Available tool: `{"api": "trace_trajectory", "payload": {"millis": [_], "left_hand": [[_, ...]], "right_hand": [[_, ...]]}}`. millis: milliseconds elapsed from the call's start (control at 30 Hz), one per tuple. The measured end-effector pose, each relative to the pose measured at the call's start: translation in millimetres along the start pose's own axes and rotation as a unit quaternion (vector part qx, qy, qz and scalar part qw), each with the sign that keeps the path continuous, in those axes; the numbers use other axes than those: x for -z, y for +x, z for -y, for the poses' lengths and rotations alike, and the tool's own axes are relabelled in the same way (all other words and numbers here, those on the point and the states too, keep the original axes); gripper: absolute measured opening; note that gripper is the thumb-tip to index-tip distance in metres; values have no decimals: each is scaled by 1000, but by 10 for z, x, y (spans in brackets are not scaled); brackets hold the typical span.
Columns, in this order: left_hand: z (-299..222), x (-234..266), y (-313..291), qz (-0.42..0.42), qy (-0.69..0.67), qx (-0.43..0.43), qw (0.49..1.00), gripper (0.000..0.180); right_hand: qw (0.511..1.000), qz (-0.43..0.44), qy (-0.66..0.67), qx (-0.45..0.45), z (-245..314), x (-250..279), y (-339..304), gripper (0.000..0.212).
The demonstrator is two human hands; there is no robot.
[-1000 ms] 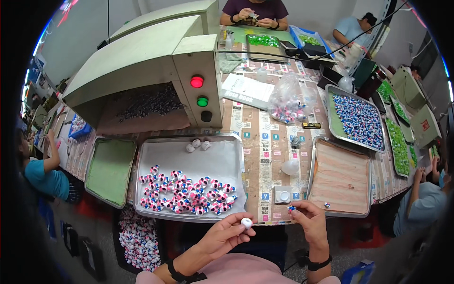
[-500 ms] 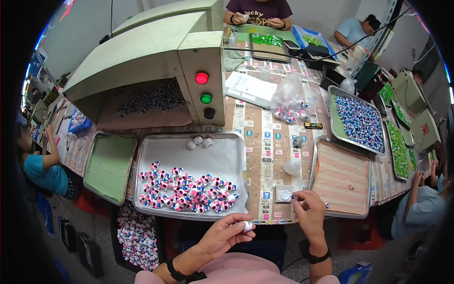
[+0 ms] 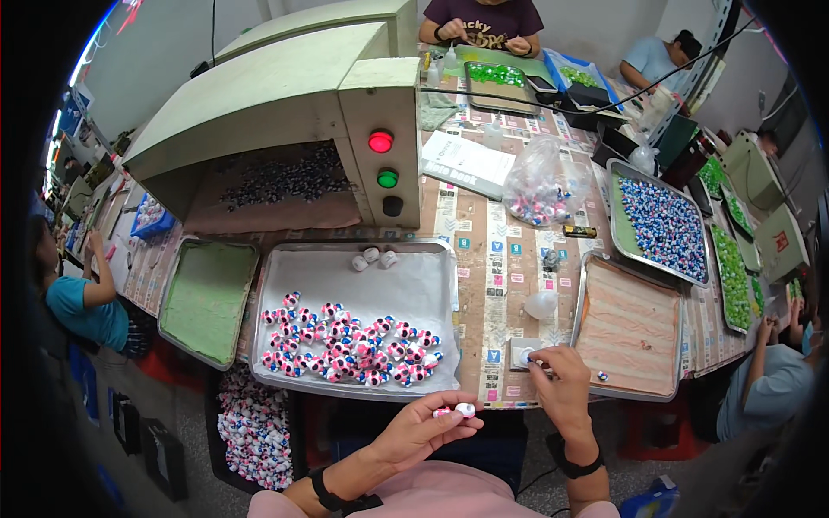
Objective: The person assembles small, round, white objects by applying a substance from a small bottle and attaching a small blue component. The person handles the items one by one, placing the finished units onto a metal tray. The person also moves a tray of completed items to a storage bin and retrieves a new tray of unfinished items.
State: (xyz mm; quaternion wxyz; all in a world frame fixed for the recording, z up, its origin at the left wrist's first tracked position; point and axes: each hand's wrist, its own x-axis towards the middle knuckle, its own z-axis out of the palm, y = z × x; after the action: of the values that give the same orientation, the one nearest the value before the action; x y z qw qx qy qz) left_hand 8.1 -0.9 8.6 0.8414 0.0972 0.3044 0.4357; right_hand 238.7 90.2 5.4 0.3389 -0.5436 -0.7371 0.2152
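Observation:
Between the thumb and fingers of my left hand (image 3: 425, 429) is a small white-and-pink figurine part (image 3: 465, 409). It is held near the table's front edge. My right hand (image 3: 561, 380) is pinched over a small grey block with a round white dish (image 3: 519, 354); a tiny bluish-white piece shows at the fingertips, too small to name. Left of my hands, a metal tray (image 3: 268, 259) lined with white sheet bears many pink, white and blue figurines (image 3: 354, 350). Several plain white pieces (image 3: 373, 257) lie at its back.
A beige machine (image 3: 380, 104) with red and green lights stands behind the tray. On the right are a cloth-lined tray (image 3: 635, 319) and a tray of blue-and-white pieces (image 3: 661, 220). A plastic bag (image 3: 540, 181) and a white blob (image 3: 541, 304) rest mid-table. A bin of figurines (image 3: 255, 423) sits below. Other people work around.
My right fingertips have moved left and slightly up, onto the dish. The part in my left hand has turned, showing pink. The whole view has shifted slightly.

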Motion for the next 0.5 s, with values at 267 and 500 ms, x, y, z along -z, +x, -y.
{"api": "trace_trajectory", "payload": {"millis": [267,500], "left_hand": [[47,-28,31,-24,33,-16,999,33],[59,-41,46,-30,76,-33,996,30]], "right_hand": [[943,118,290,-113,420,88,-269,16],[913,140,360,-132,495,-32,-385,17]]}}
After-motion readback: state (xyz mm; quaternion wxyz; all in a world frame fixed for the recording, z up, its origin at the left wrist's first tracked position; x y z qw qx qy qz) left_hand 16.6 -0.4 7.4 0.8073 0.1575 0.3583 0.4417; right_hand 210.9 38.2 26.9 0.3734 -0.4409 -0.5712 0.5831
